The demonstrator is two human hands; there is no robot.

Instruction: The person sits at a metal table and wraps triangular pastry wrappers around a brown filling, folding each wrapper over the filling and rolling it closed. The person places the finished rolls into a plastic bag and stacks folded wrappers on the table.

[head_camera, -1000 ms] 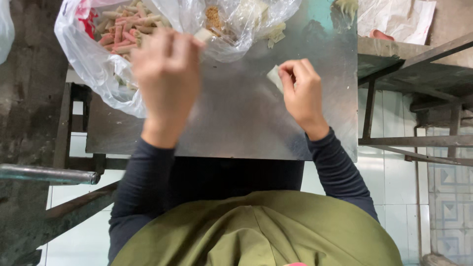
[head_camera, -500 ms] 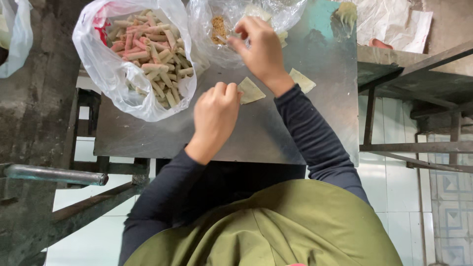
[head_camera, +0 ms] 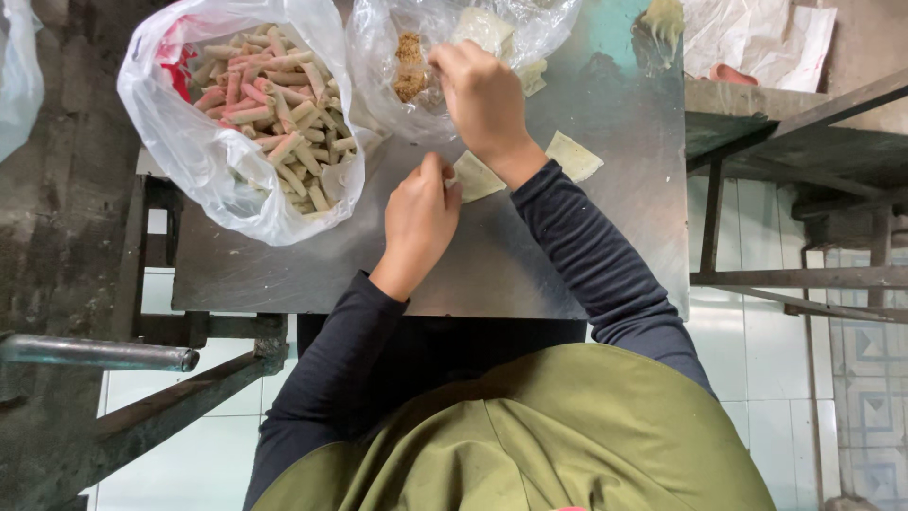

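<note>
- The right hand (head_camera: pixel 484 95) is at the top centre of the frame, reaching into the mouth of a clear bag (head_camera: pixel 397 47); its fingers are bunched, pinching toward the brown crumbly filling (head_camera: pixel 410 66) inside. Whether they have closed on any filling I cannot tell, since the fingertips are hidden behind the knuckles.
- The left hand (head_camera: pixel 421 216) sits lower, near the middle of the frame, its fingers curled with their tips pressing the left edge of a pale wrapper (head_camera: pixel 478 177) that lies flat on the metal surface (head_camera: pixel 530 274). That grip is a light pin, not a full closure.
- The wrapper lies just below the right wrist and just right of the left fingertips, so the left hand is touching it, and the right hand is near but above it in the frame. Its long axis runs slightly up to the right.
- A second wrapper (head_camera: pixel 573 156) lies flat to the right, partly behind the right forearm, apart from both hands.
- The filling is just left of the right hand's fingers, up-frame from the pinned wrapper.
- At the upper left, a white bag (head_camera: pixel 180 142) holds many finished rolls (head_camera: pixel 270 90), pink and pale, well left of both hands.
</note>
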